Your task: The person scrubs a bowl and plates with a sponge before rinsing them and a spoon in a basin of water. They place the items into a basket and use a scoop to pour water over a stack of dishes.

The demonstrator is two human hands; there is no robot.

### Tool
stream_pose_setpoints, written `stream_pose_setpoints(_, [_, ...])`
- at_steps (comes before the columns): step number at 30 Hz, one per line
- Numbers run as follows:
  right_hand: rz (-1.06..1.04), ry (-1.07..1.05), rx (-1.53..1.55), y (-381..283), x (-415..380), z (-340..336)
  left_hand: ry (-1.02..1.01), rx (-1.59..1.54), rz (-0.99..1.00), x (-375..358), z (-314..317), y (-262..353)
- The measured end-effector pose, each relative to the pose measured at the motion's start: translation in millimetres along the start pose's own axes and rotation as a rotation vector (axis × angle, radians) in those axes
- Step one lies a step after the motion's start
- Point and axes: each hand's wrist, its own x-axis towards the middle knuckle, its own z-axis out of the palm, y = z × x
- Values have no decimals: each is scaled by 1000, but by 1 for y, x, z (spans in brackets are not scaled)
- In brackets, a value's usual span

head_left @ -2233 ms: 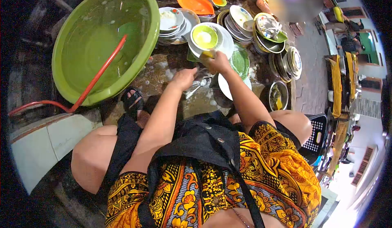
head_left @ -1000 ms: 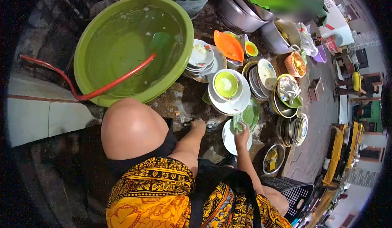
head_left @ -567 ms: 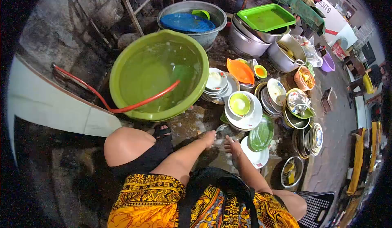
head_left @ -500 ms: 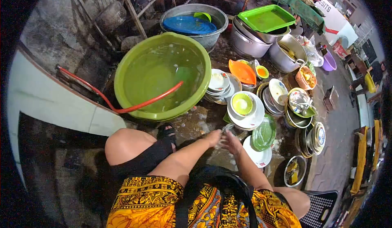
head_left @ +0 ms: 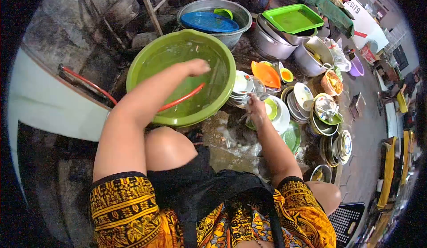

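Observation:
My left hand (head_left: 197, 67) is over the big green tub (head_left: 135, 92) of water, its fingers blurred and turned away from me. A red hose (head_left: 182, 98) hangs over the tub's near rim, below my left forearm. My right hand (head_left: 255, 109) is closed beside the stacked plates (head_left: 243, 82), with something clear and shiny at its fingers that I cannot make out. Just beyond its wrist, a lime-green bowl (head_left: 270, 109) sits on a white plate (head_left: 282, 120). A green leaf-shaped plate (head_left: 292, 137) lies nearer me, partly behind my right forearm.
A grey tub (head_left: 243, 18) holds a blue tray (head_left: 209, 22). Metal pots (head_left: 271, 43) carry a bright green tray (head_left: 293, 19). An orange dish (head_left: 265, 74), more stacked dishes (head_left: 341, 148) and a food basket (head_left: 332, 83) stand right. A black crate (head_left: 344, 223) is at lower right.
My hands have parted from in front of the plates. My left hand has swung up and left over the green tub; my right has moved up to the plate stacks.

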Motion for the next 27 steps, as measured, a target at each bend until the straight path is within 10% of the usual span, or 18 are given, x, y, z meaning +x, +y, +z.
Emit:
stream_pose_setpoints(7, [25, -14, 57, 30, 68, 3, 670, -417, -704, 72, 156, -224])
stream_pose_setpoints(9, [92, -28, 161, 34, 80, 7, 733, -1725, -519, 88, 182, -219])
stream_pose_setpoints(13, [147, -65, 183, 16, 104, 42, 45, -2224, -101, 75, 106, -56])
stream_pose_setpoints(18, [116, -22, 244, 15, 121, 44, 56, -1948, 143, 92, 54, 32])
stream_pose_setpoints(24, [70, 30, -145, 2, 108, 18, 1181, -780, -478, 79, 72, -69])
stream_pose_setpoints(27, [36, 38, -301, 8, 102, 13, 1138, -700, -814, 76, 108, -128])
